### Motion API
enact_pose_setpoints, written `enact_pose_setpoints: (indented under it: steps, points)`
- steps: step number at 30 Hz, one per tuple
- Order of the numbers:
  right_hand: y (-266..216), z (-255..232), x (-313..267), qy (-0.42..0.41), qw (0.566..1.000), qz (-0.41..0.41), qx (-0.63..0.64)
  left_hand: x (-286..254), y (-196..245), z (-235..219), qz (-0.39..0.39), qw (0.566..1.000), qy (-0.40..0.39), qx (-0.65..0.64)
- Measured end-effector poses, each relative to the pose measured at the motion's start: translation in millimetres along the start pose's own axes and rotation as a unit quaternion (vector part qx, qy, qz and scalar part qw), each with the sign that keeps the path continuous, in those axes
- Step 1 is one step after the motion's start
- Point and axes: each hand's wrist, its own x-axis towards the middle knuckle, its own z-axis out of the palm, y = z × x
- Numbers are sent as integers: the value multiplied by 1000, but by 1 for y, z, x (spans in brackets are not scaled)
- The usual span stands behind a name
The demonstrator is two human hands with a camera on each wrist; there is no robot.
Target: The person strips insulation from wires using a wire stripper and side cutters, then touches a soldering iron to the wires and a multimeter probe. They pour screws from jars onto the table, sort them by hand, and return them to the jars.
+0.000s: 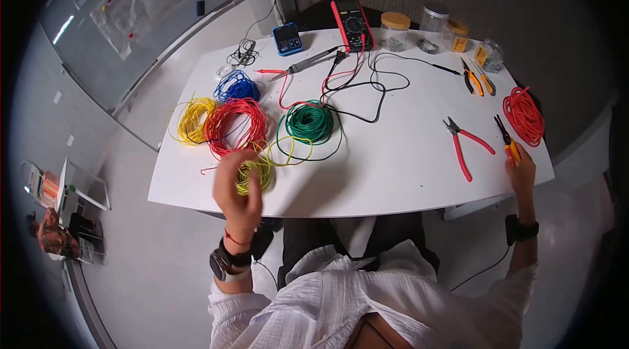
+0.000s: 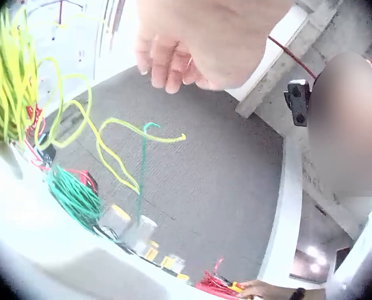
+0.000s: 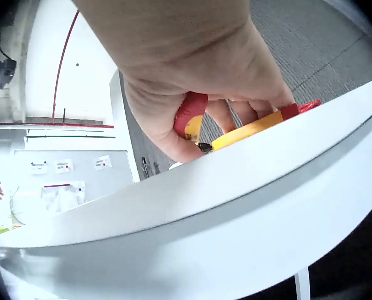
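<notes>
My left hand is raised over the yellow-green wire coil near the table's front edge. Its fingers are loosely bent and hold nothing; in the left wrist view the hand hangs apart from the coil, whose loose end curves out. At the right edge, my right hand grips the red-and-yellow handles of dark-jawed pliers. From the right wrist, thumb and fingers of that hand are seen round the handles, low by the table edge.
Red, yellow, blue and green coils lie left and centre. Red-handled cutters and a red coil flank the right hand's pliers. A multimeter, jars and a soldering iron are farther back.
</notes>
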Motion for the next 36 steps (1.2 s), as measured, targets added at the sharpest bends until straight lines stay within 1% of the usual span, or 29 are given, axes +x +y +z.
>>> enact_pose_setpoints:
  steps: [1,3,4,6,7,9,10,11,12,13,14,17,18,19,20,21,22,23,24,25,26,28,29,31,33,35,36]
  points:
    - [-1,0,0,-4,1000,7,-7,-2,8,2,19,999,-25,1]
    - [-1,1,1,-8,1000,6,1,2,21,14,33,997,-28,71]
    - [-1,2,2,-10,1000,5,9,3,16,17,30,997,-27,72]
    - [3,8,3,-8,1000,-2,15,5,2,24,43,993,-63,93]
    - [5,10,3,-4,1000,-7,22,6,1,24,44,993,-62,92]
    - [-5,7,0,-7,1000,-5,0,7,0,23,-81,994,-52,46]
    - [-8,6,-2,-12,1000,-4,-21,4,-5,19,-110,991,-71,20]
    - [-3,8,-2,-12,1000,-4,-21,4,-10,19,-110,991,-71,20]
    - [5,13,-2,-5,999,-18,-37,5,-16,21,-134,987,-34,-75]
    - [10,16,-2,1,998,-32,-53,7,-20,22,-157,973,3,-169]
    - [10,18,-3,0,998,-33,-51,10,-23,18,-160,970,-8,-182]
    - [6,20,-4,8,998,-11,-64,17,-38,18,-182,962,1,-203]
    - [2,21,-5,12,997,8,-76,18,-47,22,-181,961,20,-210]
    - [1,22,-5,18,996,27,-88,21,-51,23,-182,961,20,-208]
    - [2,23,-5,17,996,27,-87,25,-54,24,-112,990,11,-84]
    - [3,24,-5,23,996,24,-87,29,-53,25,-40,998,2,43]
    - [5,25,-6,29,995,23,-88,33,-48,27,-23,997,24,72]
    - [5,25,-7,28,995,26,-87,36,-42,29,-22,997,21,72]
    - [4,25,-7,28,996,25,-84,39,-36,32,-105,994,-2,-1]
    - [3,24,-8,28,996,24,-82,40,-33,35,-188,979,-26,-74]
    - [2,23,-8,28,996,26,-82,39,-32,38,-188,979,-27,-76]
    - [0,23,-8,20,995,44,-86,38,-33,46,-155,980,2,-122]
    - [0,23,-8,21,995,45,-86,35,-35,47,-154,980,1,-123]
    - [2,25,-8,26,994,36,-96,24,-38,44,-135,979,-30,-149]
    - [3,25,-9,30,995,30,-95,15,-27,40,-125,977,-39,-168]
    - [5,26,-10,33,995,24,-94,9,-13,33,-211,953,-75,-205]
    - [8,28,-10,44,995,10,-94,9,-7,28,-224,946,-98,-214]
